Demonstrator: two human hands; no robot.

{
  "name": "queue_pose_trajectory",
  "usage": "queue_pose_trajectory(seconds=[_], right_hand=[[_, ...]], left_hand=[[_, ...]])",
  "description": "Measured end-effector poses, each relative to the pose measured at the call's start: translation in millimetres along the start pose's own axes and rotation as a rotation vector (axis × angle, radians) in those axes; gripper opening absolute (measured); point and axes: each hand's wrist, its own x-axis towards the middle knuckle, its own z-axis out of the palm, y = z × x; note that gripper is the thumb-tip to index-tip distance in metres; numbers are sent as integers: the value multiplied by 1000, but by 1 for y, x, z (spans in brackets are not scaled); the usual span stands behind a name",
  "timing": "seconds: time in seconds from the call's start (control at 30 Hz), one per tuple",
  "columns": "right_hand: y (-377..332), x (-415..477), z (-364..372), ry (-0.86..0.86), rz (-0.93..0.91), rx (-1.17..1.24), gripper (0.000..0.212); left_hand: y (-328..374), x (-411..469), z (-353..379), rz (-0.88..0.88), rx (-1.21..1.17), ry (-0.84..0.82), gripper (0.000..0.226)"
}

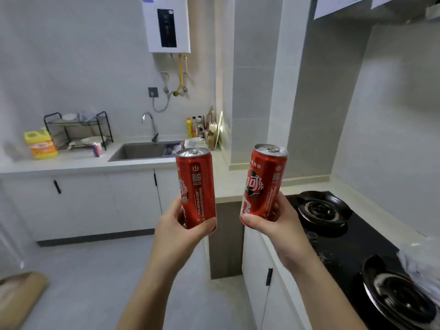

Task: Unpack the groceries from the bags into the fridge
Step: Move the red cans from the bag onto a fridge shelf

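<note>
In mid-air, in front of the worktop (71, 160) corner: two red drink cans, held apart. Left hand (181, 225), fingers curled round the lower half of the left can (196, 186), upright. Right hand (273, 225), fingers curled round the base of the right can (264, 184), slightly tilted. Behind, on the worktop: sink (142, 151) with tap (150, 125); dish rack (78, 129) and yellow jug (40, 145) towards the left end; bottles (194, 127) in the back corner. Water heater (166, 22) on the wall above. Black hob (345, 234) on the right run, plastic bag (421, 260) beside it. Paper bag (19, 294) on the floor, lower left.
</note>
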Motion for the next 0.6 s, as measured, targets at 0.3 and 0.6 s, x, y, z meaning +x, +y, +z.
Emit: queue_pose_trajectory(seconds=[0.3, 0.6], right_hand=[[7, 31, 98, -398, -33, 97, 55], [-1, 39, 177, -852, -21, 224, 57]], left_hand=[[-5, -30, -73, -99, 101, 380, 57], [-6, -82, -115, -169, 274, 822, 48]])
